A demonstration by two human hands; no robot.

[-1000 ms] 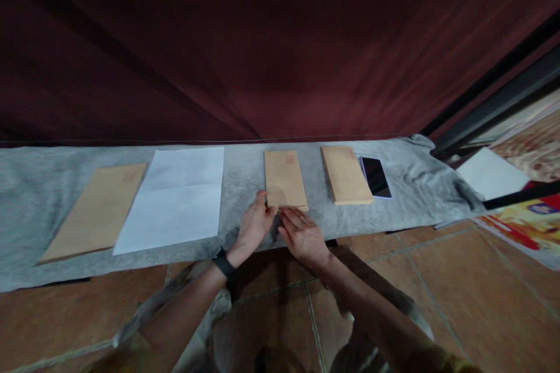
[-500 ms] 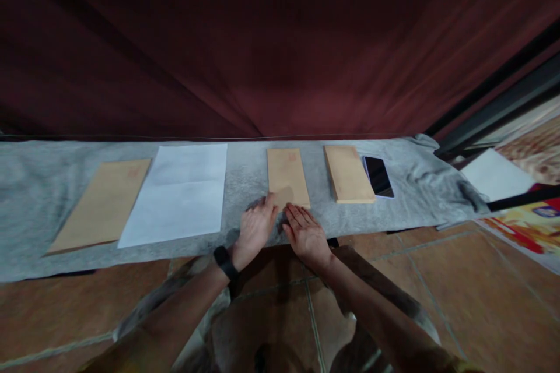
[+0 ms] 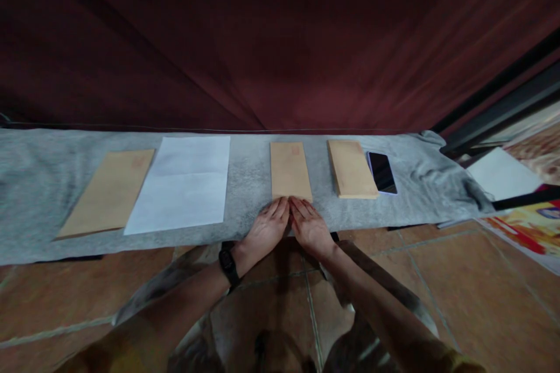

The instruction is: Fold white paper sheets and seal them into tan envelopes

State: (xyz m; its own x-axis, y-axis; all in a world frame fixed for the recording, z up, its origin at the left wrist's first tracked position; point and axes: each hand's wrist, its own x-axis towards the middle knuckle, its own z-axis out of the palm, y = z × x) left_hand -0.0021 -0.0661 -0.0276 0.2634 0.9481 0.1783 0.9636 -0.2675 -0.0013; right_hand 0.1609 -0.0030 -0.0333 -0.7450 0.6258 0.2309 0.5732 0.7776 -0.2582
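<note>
A brown paper envelope (image 3: 289,169) with a small reddish print in its upper right corner lies flat on the grey cloth. Along its near edge my left hand (image 3: 266,226) rests with fingers stretched out, tips on the paper. Beside it my right hand (image 3: 310,228) lies the same way, fingers extended and touching the same edge. The two sets of fingertips nearly meet at the middle of that edge. Whatever part of the edge is under the fingers is hidden.
Left of the envelope are a creased white sheet (image 3: 181,183) and another brown envelope (image 3: 107,192). To the right sit a stack of brown envelopes (image 3: 353,169) and a phone (image 3: 382,173). A dark red curtain (image 3: 280,41) hangs behind the grey cloth (image 3: 247,186).
My left hand has gone from pinching the envelope's near edge to lying flat, fingers stretched, on it. My right hand stays on that edge. The view has shifted slightly.
</note>
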